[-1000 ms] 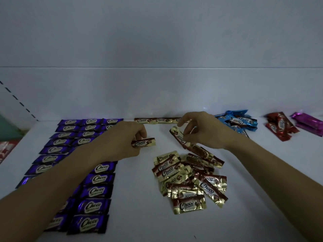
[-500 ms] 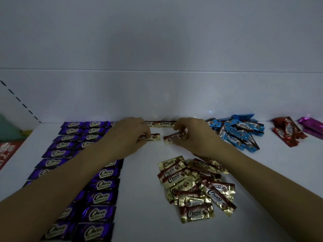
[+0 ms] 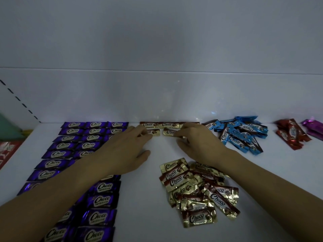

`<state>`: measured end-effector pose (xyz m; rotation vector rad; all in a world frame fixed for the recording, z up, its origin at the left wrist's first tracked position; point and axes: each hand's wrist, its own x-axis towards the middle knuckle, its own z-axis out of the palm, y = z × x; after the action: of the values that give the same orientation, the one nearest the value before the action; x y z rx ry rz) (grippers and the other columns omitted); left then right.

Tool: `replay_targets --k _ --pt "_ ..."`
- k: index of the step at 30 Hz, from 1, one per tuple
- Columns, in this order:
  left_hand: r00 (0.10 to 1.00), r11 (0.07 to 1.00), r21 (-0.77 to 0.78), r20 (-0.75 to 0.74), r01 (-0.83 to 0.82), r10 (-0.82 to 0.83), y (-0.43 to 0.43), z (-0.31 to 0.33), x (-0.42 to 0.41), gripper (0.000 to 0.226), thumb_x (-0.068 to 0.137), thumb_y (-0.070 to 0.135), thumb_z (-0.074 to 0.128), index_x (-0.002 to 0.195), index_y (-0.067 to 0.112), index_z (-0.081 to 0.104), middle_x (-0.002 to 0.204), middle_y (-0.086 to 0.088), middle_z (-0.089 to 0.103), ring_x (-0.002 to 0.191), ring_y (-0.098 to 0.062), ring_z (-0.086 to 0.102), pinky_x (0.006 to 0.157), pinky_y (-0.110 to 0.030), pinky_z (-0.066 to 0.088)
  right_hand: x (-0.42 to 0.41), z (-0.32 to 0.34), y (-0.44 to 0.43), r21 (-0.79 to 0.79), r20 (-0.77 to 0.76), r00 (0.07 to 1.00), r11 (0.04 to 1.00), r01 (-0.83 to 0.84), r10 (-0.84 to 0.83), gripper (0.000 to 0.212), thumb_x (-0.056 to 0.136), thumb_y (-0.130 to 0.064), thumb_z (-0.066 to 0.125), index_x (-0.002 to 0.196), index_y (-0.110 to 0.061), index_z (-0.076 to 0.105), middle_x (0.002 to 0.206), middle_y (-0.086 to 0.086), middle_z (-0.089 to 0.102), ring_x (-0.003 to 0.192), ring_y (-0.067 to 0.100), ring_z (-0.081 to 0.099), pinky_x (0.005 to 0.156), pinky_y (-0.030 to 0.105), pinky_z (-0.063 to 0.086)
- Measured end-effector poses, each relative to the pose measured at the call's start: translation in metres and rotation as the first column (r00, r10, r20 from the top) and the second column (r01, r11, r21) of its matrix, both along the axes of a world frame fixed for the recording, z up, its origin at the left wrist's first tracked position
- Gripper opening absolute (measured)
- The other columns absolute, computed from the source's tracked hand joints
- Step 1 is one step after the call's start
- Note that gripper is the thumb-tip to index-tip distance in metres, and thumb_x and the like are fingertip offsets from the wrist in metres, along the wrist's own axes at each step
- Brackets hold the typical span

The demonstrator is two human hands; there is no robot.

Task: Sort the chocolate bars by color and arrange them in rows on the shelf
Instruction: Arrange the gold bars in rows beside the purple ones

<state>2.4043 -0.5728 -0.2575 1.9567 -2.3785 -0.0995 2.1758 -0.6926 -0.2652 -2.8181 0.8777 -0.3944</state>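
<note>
your left hand [image 3: 125, 149] reaches to the far middle of the white shelf [image 3: 139, 203], its fingers laid out fairly straight with the tips resting on a small gold-and-brown foil chocolate bar [image 3: 154, 132], thumb held apart on the near side. your right hand [image 3: 199, 144] mirrors it, loosely spread, fingertips touching the right end of a second gold-and-brown bar [image 3: 169, 132], its thumb lying nearer and off the wrapper. the two bars lie flat, end to end with a slim gap between them, just in front of a finished row of gold-and-brown bars [image 3: 167, 124] along the back wall. nearer to you, right of centre, sits a loose heap of gold-and-brown bars [image 3: 197, 191], overlapping at all angles. the purple foil bars [image 3: 70, 145] fill the left side in tidy rows, partly under your left forearm. to the far right lie a jumbled pile of blue foil bars [image 3: 241, 135], then a few red foil bars [image 3: 291, 135], and magenta foil bars [image 3: 314, 128] at the edge.
</note>
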Motion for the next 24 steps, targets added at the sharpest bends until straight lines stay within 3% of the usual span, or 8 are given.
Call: replay_targets --k 4,21,24 --pt "1.000 1.000 -0.005 0.020 0.002 -0.002 -0.0021 -0.0015 0.0015 0.073 0.087 0.060 0.014 0.143 0.022 0.042 0.135 0.006 0.036 0.116 -0.011 0.044 0.091 -0.035 0.050 0.0028 -0.0008 -0.0008 -0.016 -0.025 1.000 1.000 -0.014 0.014 0.031 0.092 -0.022 0.049 0.114 -0.024 0.071 0.102 -0.001 0.062 0.083 0.018 0.062 0.067 0.036 0.056" --pt "0.999 1.000 -0.003 0.043 -0.005 0.005 -0.0022 0.0003 -0.0015 0.069 0.087 0.058 0.015 0.140 0.023 0.043 0.136 0.006 0.035 0.115 -0.011 0.044 0.089 -0.035 0.050 0.0050 0.0029 0.0019 -0.043 -0.042 0.999 0.999 -0.027 0.025 0.030 0.091 -0.019 0.051 0.114 -0.020 0.070 0.104 -0.001 0.061 0.077 0.018 0.062 0.060 0.031 0.054" --pt "0.999 1.000 -0.003 0.051 -0.005 0.005 -0.0015 0.0011 -0.0019 0.062 0.092 0.055 0.023 0.141 0.022 0.042 0.135 0.006 0.035 0.114 -0.012 0.044 0.090 -0.035 0.050 0.0046 0.0025 0.0015 -0.046 -0.037 0.999 0.999 -0.028 0.026 0.031 0.090 -0.019 0.052 0.115 -0.020 0.070 0.106 -0.001 0.061 0.079 0.018 0.063 0.060 0.030 0.054"
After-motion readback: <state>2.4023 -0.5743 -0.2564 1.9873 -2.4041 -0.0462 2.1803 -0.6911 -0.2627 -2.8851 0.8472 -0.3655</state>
